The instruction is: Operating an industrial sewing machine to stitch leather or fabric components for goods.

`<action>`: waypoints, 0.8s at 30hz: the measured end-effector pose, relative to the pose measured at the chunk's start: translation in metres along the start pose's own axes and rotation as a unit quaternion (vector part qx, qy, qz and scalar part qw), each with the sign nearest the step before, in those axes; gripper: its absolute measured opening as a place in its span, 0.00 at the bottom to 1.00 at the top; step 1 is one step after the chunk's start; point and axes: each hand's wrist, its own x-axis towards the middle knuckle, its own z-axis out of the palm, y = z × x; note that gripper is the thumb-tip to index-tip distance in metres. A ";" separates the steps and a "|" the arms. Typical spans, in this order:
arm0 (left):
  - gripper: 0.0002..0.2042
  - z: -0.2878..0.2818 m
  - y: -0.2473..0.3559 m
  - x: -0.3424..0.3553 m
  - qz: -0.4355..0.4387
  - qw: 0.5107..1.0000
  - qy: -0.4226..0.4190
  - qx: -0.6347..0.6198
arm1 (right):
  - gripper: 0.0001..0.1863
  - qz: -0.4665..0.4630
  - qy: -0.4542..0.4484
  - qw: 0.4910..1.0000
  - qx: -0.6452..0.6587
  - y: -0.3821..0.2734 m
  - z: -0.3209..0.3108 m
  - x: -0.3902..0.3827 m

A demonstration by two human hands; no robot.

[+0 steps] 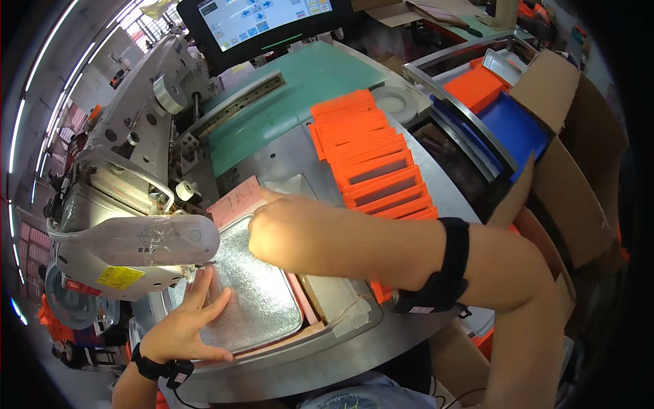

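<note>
A silvery metal plate with rounded corners lies flat under the sewing machine head. My left hand rests on its near left part, fingers spread, fingertips close to the needle area. My right hand is curled over the plate's far right edge, beside a pink template strip. Its forefinger reaches toward that strip; the other fingers are folded under, and what they may hold is hidden. Both wrists wear black straps. A pinkish board edge shows along the plate's right side.
Orange rectangular frames lie overlapped in a long row right of my right hand. A lit screen stands behind the green surface. At right are a blue tray, a cardboard box and part of another arm.
</note>
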 end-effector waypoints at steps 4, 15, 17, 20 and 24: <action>0.54 0.003 0.001 0.005 0.001 1.000 0.009 0.000 | 0.06 0.028 0.008 0.998 0.053 0.006 0.022 -0.003; 0.54 0.008 0.001 -0.001 -0.015 0.999 0.031 -0.012 | 0.24 0.130 -0.279 0.949 0.074 -0.026 -0.022 0.014; 0.53 0.008 0.001 0.000 -0.004 0.999 0.033 -0.001 | 0.24 0.141 -0.321 0.936 0.027 -0.033 -0.023 0.019; 0.52 0.012 -0.007 -0.001 0.012 0.999 0.047 -0.011 | 0.23 0.174 -0.367 0.914 0.019 -0.039 -0.029 0.027; 0.50 0.013 -0.004 -0.004 0.019 0.999 0.040 0.024 | 0.25 0.193 -0.424 0.884 0.020 -0.041 -0.035 0.041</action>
